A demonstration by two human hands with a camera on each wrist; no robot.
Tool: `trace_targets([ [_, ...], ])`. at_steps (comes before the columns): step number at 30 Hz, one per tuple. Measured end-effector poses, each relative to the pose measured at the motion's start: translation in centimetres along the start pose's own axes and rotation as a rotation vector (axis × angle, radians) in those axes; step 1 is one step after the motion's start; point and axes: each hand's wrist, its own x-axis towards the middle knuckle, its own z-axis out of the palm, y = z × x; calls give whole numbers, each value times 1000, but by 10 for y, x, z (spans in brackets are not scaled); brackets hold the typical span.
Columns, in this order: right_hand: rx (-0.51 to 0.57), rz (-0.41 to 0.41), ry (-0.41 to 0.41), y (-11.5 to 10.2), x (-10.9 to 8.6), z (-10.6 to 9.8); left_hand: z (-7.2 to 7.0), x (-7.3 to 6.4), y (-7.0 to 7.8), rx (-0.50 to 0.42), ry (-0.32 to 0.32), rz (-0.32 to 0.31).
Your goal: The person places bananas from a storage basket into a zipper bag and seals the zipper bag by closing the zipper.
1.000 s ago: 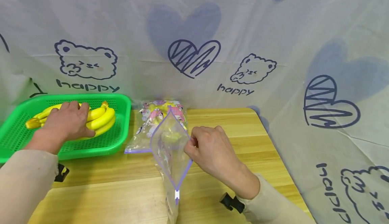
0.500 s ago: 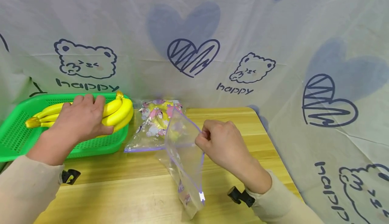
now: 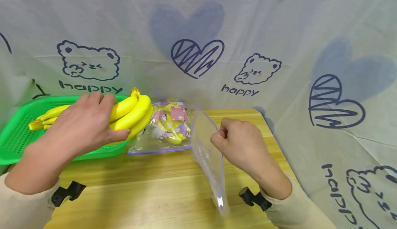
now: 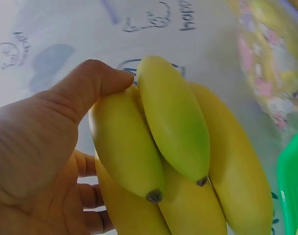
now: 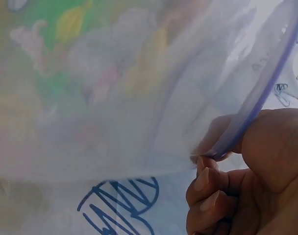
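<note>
My left hand (image 3: 88, 122) grips a bunch of bananas (image 3: 133, 113) above the right side of a green basket (image 3: 119, 149). In the left wrist view the thumb and fingers close round the bunch (image 4: 181, 127), whose dark tips face the camera. My right hand (image 3: 242, 142) pinches the purple-edged rim of a clear zip bag (image 3: 206, 146), whose mouth gapes. The right wrist view has the thumb and fingers (image 5: 203, 181) at that purple rim. A white slider (image 3: 220, 201) sits at the bag's near end. More bananas (image 3: 46, 117) lie in the basket.
Between basket and open bag, a second printed zip bag (image 3: 170, 129) lies flat with yellow bananas inside. A wooden table (image 3: 139, 194) carries everything. Printed cloth (image 3: 198, 22) hangs behind and along the right side.
My left hand has lifted the banana bunch and carried it rightward toward the basket's right rim. My right hand has drawn the open zip bag to the right, uncovering more of the flat bag.
</note>
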Motion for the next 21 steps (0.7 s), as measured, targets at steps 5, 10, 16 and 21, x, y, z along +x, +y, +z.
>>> trace_targets([
  [5, -13, -50, 1, -5, 2, 21, -12, -5, 11, -59, -58, -52],
  [10, 14, -107, 15, -15, 9, 52, -17, -9, 17, -106, -118, -88],
  [16, 29, -120, 32, -21, 13, 69, -26, -15, 24, -184, -217, -125],
  [21, 42, -121, -4, -24, 14, 75, -28, -20, 35, -267, -264, -95],
])
